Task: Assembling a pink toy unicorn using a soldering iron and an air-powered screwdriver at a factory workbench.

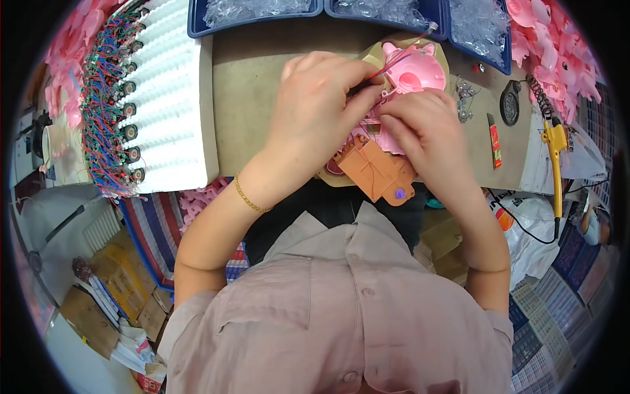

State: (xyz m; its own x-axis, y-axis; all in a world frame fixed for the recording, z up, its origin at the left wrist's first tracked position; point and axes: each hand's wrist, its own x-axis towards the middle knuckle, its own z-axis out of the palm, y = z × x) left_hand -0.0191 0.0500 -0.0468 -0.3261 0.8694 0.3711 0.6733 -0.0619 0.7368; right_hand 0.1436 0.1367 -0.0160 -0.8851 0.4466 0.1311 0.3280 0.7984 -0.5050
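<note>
A pink plastic toy shell (423, 69) with small ears lies in front of me on a yellowish holder. My left hand (328, 92) is over the shell's left side, thumb and forefinger pinched on thin red and dark wires (394, 64). These wires run up across the shell to a small pale connector (432, 27). My right hand (423, 121) is bent over the shell's lower part, fingers curled together; what they grip is hidden. Below both hands sits an orange plastic casing (367, 167) with thin wires across it and a purple spot at its lower end.
A white foam tray (174, 98) holds several round black parts with bundled coloured wires (105, 118) at left. Blue bins (256, 26) of clear parts line the back. A red cutter knife (494, 141), small metal pieces (464, 98), a black oval dish (509, 102) and a yellow corded tool (556, 141) are at right.
</note>
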